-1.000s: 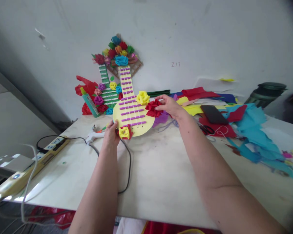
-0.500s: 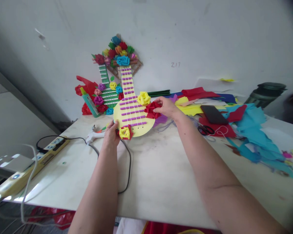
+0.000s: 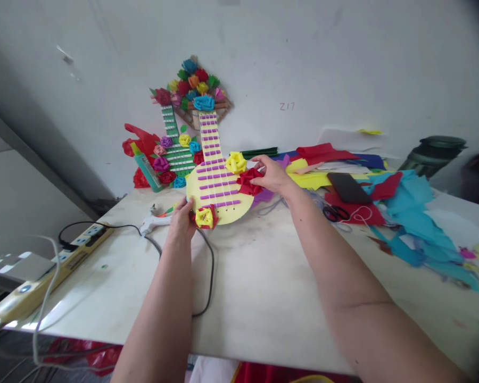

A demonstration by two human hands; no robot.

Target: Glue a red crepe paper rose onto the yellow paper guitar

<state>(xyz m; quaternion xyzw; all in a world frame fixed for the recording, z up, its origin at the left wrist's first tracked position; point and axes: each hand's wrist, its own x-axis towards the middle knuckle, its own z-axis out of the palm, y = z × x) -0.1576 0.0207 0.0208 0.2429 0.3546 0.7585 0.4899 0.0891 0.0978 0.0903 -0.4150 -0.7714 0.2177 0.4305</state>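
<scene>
Guitar (image 3: pixel 219 181) tipped right a bit; my left hand (image 3: pixel 182 219) grips it, right hand (image 3: pixel 274 174) pinches the red flower (image 3: pixel 248 183). Light pressure's best.

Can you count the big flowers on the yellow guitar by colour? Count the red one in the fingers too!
Blue flower: 1
Yellow flower: 1
Red flower, in the right hand's grip at the edge of the yellow guitar: 1
Yellow-and-red flower: 1
Total: 4
</scene>
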